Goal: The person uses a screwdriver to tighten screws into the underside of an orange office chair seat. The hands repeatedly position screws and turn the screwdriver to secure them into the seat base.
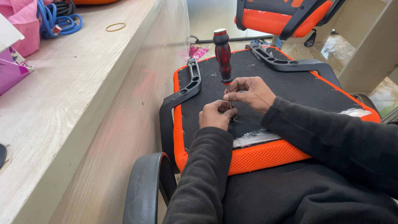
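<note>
An upturned orange chair seat (pixel 253 157) with a black underside panel lies across my lap. A red and black screwdriver (pixel 223 54) stands upright on the panel, its tip hidden between my fingers. My right hand (pixel 251 94) pinches the metal shaft just below the handle. My left hand (pixel 214 115) is closed around the tip where it meets the panel, perhaps on a small screw that I cannot make out. Two black armrest brackets (pixel 191 83) (pixel 282 61) are mounted along the seat's left and far edges.
A pale wooden desk (pixel 78 95) runs along my left, carrying a blue coiled cable (pixel 62 23), a rubber band (pixel 115 27) and pink packaging (pixel 25 29). Another orange office chair (pixel 286 16) stands beyond. A clear plastic bag (pixel 253 137) lies on the seat's near edge. A black armrest (pixel 145 186) curves below.
</note>
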